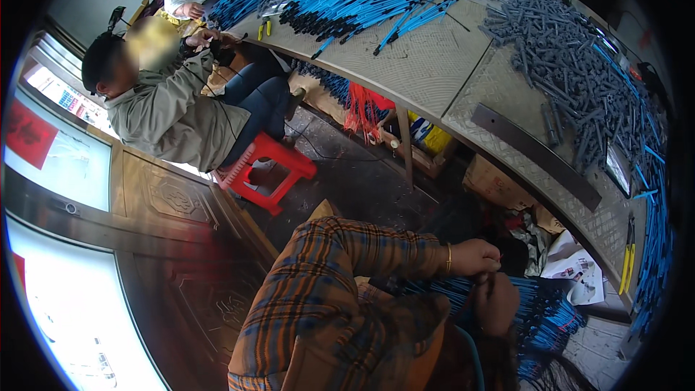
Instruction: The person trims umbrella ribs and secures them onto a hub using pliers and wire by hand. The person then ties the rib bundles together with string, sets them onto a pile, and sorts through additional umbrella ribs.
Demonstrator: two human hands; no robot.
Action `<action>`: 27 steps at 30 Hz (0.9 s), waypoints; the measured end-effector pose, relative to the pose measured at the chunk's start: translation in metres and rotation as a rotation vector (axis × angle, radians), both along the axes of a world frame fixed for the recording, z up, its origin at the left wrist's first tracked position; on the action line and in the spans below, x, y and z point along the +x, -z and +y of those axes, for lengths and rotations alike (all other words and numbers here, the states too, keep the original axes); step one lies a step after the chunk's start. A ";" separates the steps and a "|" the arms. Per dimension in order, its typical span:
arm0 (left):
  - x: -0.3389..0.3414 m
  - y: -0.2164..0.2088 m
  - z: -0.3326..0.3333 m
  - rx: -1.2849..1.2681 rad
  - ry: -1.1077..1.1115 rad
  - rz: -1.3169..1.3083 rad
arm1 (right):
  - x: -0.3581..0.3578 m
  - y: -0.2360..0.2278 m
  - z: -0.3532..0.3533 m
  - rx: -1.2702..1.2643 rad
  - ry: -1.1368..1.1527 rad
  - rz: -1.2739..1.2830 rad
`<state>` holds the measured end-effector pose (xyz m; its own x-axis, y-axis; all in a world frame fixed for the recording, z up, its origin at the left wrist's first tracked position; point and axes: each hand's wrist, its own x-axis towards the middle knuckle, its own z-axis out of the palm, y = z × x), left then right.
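Blue rods (pixel 536 295) beneath the hands (pixel 474 257)

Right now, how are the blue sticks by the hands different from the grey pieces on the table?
The blue sticks are long and thin; the grey pieces look shorter and chunkier. The blue sticks mostly line up, while the grey pieces lie jumbled. There are lots of both.

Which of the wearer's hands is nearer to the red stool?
Left. The left hand is to the right of the red stool and lower in the picture; the right hand is farther right and even lower, so farther from it.
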<state>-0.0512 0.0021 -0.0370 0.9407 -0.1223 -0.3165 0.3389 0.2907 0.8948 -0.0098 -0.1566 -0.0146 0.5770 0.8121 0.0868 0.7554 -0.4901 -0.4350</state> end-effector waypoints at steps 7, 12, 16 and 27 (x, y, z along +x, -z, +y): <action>-0.001 -0.002 0.000 0.047 0.030 0.007 | 0.000 -0.003 -0.005 -0.015 -0.014 0.123; -0.002 -0.004 0.000 0.013 0.036 0.038 | -0.002 -0.005 -0.008 0.030 -0.008 0.197; -0.002 -0.002 0.000 -0.006 0.047 0.024 | 0.001 -0.006 -0.011 0.020 -0.031 0.265; 0.000 -0.006 0.005 0.023 0.096 0.018 | 0.014 -0.023 -0.010 -0.078 -0.041 0.496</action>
<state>-0.0509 0.0067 -0.0314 0.9192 -0.2041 -0.3369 0.3801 0.2355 0.8945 0.0043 -0.1665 0.0086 0.5006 0.8282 -0.2517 0.4866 -0.5097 -0.7095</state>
